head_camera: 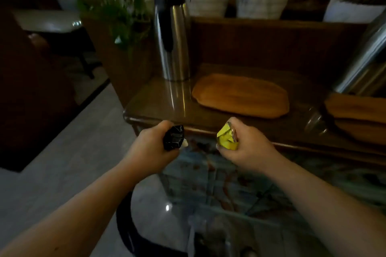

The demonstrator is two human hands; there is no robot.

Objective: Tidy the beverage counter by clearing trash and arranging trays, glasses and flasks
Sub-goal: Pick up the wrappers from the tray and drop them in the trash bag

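Observation:
My left hand [151,148] is closed around a crumpled black wrapper [173,136], held just in front of the counter's front edge. My right hand [248,148] grips a crumpled yellow wrapper [226,136] at the same height. On the dark wooden counter [158,100] a tall steel flask [172,33] with a black top stands upright at the back left. An oval wooden tray [240,95] lies to its right. More wooden trays [359,117] are stacked at the right edge, under a second steel flask [365,56]. A clear glass [316,121] lies beside that stack.
Potted plants in white pots [263,3] line a ledge behind the counter. A round black-rimmed bin [125,233] with a clear liner sits below my arms. Grey floor and a dark rug lie to the left, with a chair further back.

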